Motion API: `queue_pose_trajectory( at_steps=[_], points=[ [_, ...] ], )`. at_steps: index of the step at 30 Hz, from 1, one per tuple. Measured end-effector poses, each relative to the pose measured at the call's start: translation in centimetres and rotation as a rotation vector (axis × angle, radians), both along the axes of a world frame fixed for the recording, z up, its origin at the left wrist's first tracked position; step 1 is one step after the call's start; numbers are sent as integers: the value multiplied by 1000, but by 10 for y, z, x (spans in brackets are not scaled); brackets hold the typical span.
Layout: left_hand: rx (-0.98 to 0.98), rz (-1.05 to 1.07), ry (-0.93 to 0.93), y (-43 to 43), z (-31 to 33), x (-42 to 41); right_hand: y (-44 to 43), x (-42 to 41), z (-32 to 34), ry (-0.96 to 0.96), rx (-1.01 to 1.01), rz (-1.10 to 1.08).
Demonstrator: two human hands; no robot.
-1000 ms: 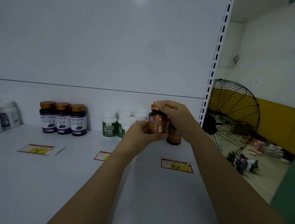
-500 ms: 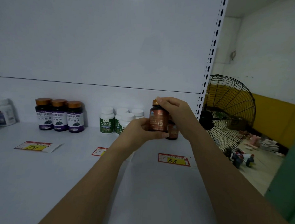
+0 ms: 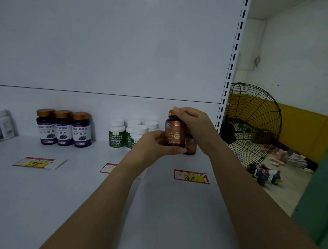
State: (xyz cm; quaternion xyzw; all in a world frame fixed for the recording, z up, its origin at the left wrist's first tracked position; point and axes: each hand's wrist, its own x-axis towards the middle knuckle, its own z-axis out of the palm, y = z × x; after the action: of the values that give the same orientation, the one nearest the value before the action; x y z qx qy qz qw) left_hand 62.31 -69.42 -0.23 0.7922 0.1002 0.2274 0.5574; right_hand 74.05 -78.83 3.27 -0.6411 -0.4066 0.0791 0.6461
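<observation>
Bottle point(image 3: 175, 133) slightly higher (right hand point(image 3: 195, 125) atop)

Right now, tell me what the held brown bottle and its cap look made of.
Brown bottle: likely tinted plastic, possibly glass; dark, glossy, with a printed copper label. Cap: gold-toned metallic sheen; metal or coated plastic, cannot tell.

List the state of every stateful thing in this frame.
brown bottle: upright, cap on, held in both hands.
left hand: grips the bottle's body.
right hand: pinches the cap.
second brown bottle: upright on shelf, behind the held one.
purple-label bottles: three, upright, capped, in a row.
white-capped bottles: upright, capped, clustered.
158 price tag: lying flat on shelf.
fan: spinning or not, cannot tell.
</observation>
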Motion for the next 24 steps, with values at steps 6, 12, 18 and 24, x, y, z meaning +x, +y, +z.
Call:
queue_pose_trajectory(
  at_steps=[6,12,18,24],
  points=[
    [2,7,-19,1,0,-1,-1,-1,2,-1,5,-1],
    [32,128,-64,-5,5,-3,0,-1,3,32,-2,47],
    [109,203,-29,-8,3,-2,-6,0,9,26,-31,12],
    [3,-17,-24,-7,5,-8,-11,5,11,44,16,76]
  ],
)
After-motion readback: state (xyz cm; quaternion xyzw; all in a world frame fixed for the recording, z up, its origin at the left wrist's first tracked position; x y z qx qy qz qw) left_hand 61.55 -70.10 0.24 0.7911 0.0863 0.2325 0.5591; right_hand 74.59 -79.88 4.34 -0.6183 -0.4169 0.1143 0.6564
